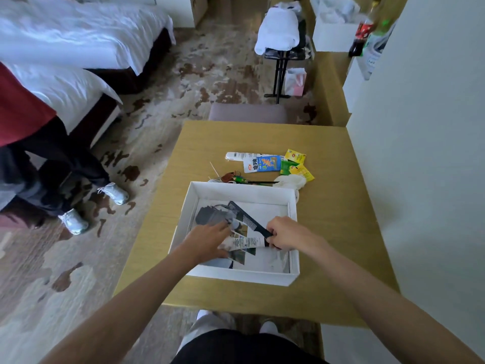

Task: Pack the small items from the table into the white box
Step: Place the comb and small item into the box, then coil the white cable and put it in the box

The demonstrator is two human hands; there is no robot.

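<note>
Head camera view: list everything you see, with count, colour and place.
table: 1, yellow wood, centre
white box: 1, white, table's near side
comb: 1, black, over box, held by its handle
printed packet: 1, white, in box near comb's handle
tube: 1, white, table's far side
blue packet: 1, blue-white, beside tube
sachets: 3, two yellow, one green, right of blue packet
bundle: 1, white, by box's far right corner
key fob: 1, brown, behind box
tool: 1, green-black, beside key fob
stool: 1, mauve, beyond table
beds: 2, white, upper left
bystander: 1, red top, left edge
left grip: 1, in box, touching printed packet
right grip: 1, in box, holding comb
</note>
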